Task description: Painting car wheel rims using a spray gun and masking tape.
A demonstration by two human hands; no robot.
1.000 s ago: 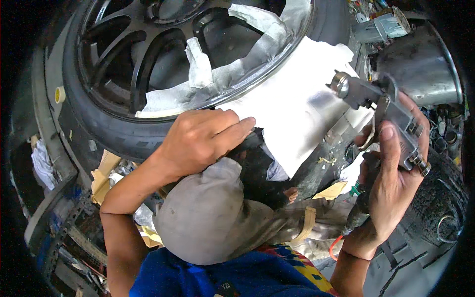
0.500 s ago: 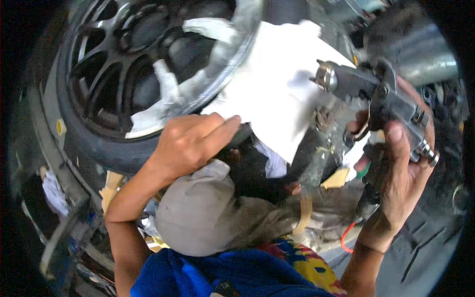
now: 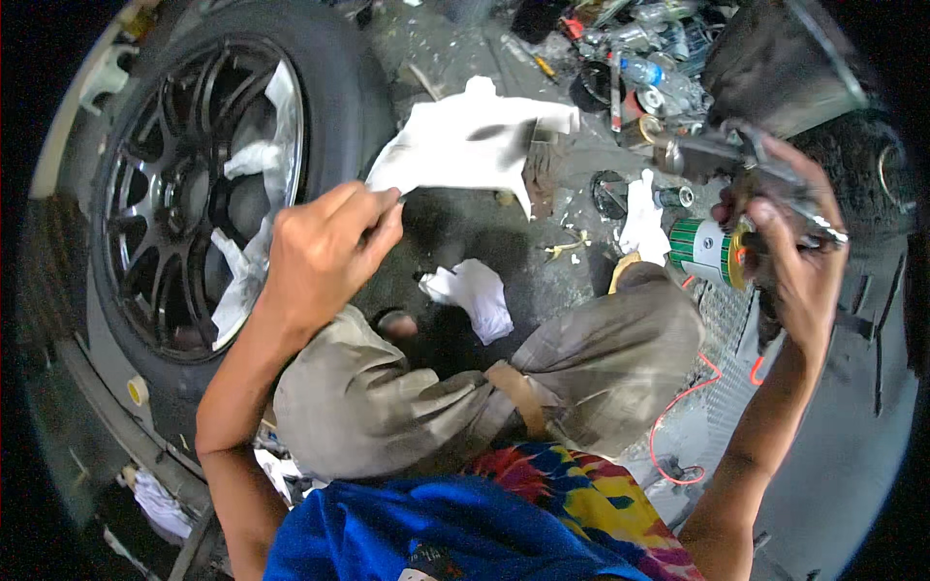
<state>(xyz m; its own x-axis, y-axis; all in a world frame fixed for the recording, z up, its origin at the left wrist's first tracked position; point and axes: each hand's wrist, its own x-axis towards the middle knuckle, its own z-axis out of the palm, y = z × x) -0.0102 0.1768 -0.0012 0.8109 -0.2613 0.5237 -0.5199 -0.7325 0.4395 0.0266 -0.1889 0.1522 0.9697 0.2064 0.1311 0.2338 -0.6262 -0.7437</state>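
Observation:
My left hand (image 3: 334, 242) is closed, pinching a corner of a white cloth (image 3: 455, 140) that stretches away to the right above the floor. Just left of it stands a wheel with a black multi-spoke rim (image 3: 174, 198) and a dark tyre (image 3: 344, 107). White pieces of covering (image 3: 252, 252) lie along the right side of that rim. My right hand (image 3: 794, 232) grips a dark spray gun (image 3: 722, 155), held up at the right and blurred. Below the gun, a green tin with a white label (image 3: 696, 250) is partly hidden by my fingers.
Plastic bottles (image 3: 644, 70) and other litter are heaped at the far right, beside a large dark container (image 3: 775, 68). A crumpled white rag (image 3: 475, 302) lies between my legs. Another white cloth (image 3: 642, 218) is near the tin. A red hose (image 3: 656, 436) curls along the right.
My view has swung, so the wheel now appears further left and more upright. The white cloth has come away from beside the rim with my left hand. The spray gun stays in my right hand.

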